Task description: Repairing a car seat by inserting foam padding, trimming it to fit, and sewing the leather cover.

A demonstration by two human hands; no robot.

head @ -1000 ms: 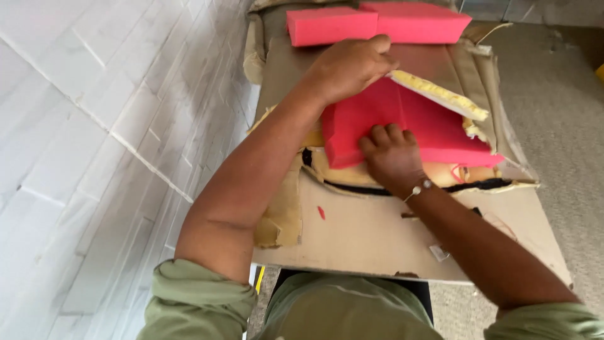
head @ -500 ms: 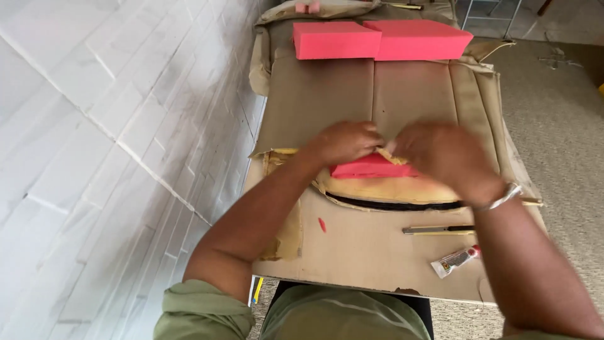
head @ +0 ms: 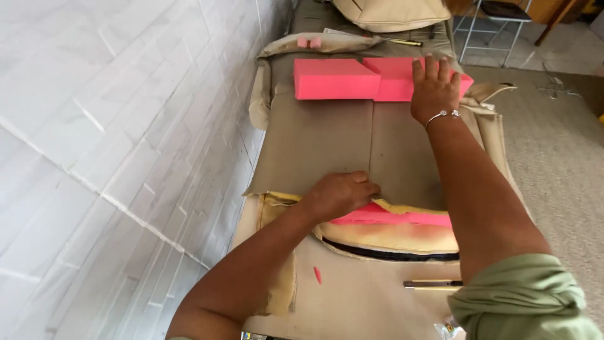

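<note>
My right hand (head: 434, 88) has left the seat cover (head: 352, 148) and now lies flat, fingers open, on the far pink foam block (head: 333, 79). My left hand (head: 340, 194) still presses the cover edge over the pink foam sheet (head: 396, 217) just beside it.

Two pink foam blocks (head: 336, 79) (head: 402, 79) (side by side), one utility knife (head: 433, 284), one folding chair (head: 497, 19).
</note>
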